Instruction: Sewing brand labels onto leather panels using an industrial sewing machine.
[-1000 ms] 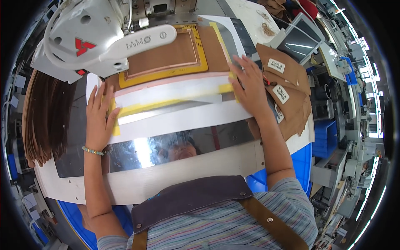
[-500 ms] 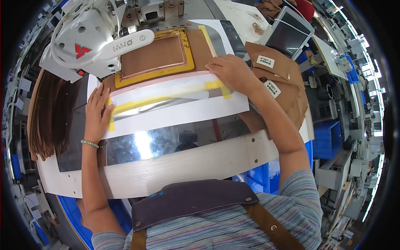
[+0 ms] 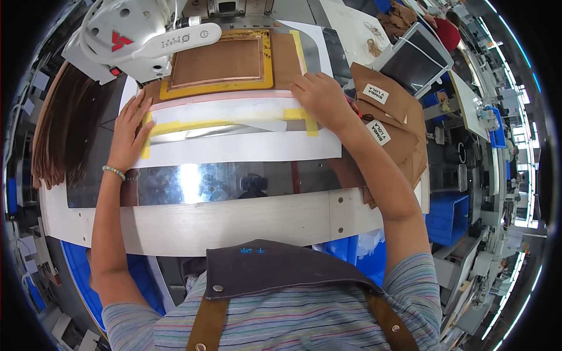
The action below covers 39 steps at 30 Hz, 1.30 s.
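Note:
My left hand (image 3: 132, 126) lies with spread fingers on the left edge of a white sheet (image 3: 234, 151) with yellow tape strips (image 3: 193, 125) and a pink band. My right hand (image 3: 319, 99) has curled fingers at the right front corner of a brown panel (image 3: 288, 61); what they pinch, if anything, is hidden. On the panel sits a yellow rectangular frame (image 3: 266, 58) around an inner brown area. Above and left is a white sewing machine head (image 3: 126, 35). The sheets rest on a shiny metal plate (image 3: 234, 187).
Brown stacked pieces (image 3: 52, 140) lie left; labelled brown pieces (image 3: 398, 140) and red-handled scissors (image 3: 357, 111) lie right. A dark-screened panel (image 3: 415, 58) stands behind them. Blue bins (image 3: 445, 216) flank a pale wooden table (image 3: 234, 222).
My right hand has gone from spread fingers to curled ones at the panel's corner, moving slightly left. My left hand stays spread on the sheet. The view has shifted slightly.

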Available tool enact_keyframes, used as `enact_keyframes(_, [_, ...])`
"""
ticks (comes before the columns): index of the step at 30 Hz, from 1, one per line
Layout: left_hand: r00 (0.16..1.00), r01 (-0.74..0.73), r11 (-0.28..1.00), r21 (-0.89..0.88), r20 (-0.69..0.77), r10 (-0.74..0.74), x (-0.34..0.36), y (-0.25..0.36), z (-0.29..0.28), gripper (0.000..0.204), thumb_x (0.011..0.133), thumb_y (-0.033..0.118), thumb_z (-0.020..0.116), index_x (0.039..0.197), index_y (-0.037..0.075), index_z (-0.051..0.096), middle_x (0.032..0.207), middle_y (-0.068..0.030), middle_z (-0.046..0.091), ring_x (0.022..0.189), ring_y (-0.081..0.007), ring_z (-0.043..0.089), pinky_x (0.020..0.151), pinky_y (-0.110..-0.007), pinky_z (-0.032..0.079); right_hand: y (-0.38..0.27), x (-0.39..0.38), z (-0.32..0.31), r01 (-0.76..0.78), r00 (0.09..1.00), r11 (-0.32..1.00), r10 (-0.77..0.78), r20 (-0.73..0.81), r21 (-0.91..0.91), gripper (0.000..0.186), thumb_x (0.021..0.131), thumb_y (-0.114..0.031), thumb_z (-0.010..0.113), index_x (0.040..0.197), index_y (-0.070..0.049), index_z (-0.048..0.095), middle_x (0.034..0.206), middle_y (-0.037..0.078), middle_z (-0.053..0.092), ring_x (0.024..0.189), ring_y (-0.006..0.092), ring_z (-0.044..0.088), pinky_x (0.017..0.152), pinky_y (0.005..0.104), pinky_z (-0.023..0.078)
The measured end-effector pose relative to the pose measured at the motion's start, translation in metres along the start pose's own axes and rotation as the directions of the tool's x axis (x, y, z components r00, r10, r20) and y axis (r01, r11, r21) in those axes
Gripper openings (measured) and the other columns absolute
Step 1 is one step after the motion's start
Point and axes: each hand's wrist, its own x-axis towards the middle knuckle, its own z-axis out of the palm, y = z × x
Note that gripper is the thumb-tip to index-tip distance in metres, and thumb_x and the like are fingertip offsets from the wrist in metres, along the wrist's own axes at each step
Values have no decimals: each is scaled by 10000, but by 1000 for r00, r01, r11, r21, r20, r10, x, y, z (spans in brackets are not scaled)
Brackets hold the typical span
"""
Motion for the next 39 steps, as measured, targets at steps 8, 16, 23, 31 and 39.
enact_keyframes(8, [999, 1, 998, -58, -41, -3, -2, -3, 2, 524, 1059, 290, 636, 1554, 122, 597, 1707, -99, 453, 1563, -339, 408, 1279, -464, 310, -32, -15, -9, -221, 973, 973, 217, 74, 60, 312, 881, -17, 665, 1184, 15, 733, 1149, 93, 664, 1062, 262, 663, 911, 386, 555])
enact_keyframes(16, [988, -1, 1000, -18, -153, -1, -4, 7, 0, 434, 1031, 279, 697, 1418, 83, 707, 1632, -157, 524, 1479, -377, 498, 1223, -477, 394, -53, -26, -7, -492, 863, 815, 504, 47, 307, 412, 918, 43, 600, 1310, -10, 715, 1297, 136, 645, 1238, 338, 618, 1058, 438, 511])
enact_keyframes(23, [971, 5, 996, -91, -238, -26, -16, 9, 1, 622, 1009, 359, 716, 1564, 122, 568, 1661, -254, 434, 1486, -453, 456, 1208, -525, 394, -62, -16, -25, -524, 838, 803, 545, 6, 282, 366, 967, -92, 658, 1320, -37, 736, 1460, 168, 600, 1371, 391, 538, 1172, 492, 432])
enact_keyframes(31, [993, 100, 994, 42, -66, -97, -21, 10, -3, 622, 1060, 521, 607, 1592, 200, 572, 1725, -258, 333, 1601, -454, 281, 1267, -541, 287, -62, -22, -14, -515, 856, 832, 510, 83, 208, 374, 1043, -241, 635, 1356, -67, 742, 1514, 138, 587, 1444, 377, 483, 1215, 494, 381])
enact_keyframes(39, [989, 129, 990, -49, -62, -132, -19, 5, 0, 616, 1056, 514, 615, 1548, 143, 615, 1692, -290, 385, 1587, -462, 308, 1271, -540, 261, -61, -22, -17, -511, 860, 840, 497, 118, 183, 402, 1073, -298, 615, 1399, -86, 720, 1541, 117, 580, 1494, 356, 446, 1232, 491, 360])
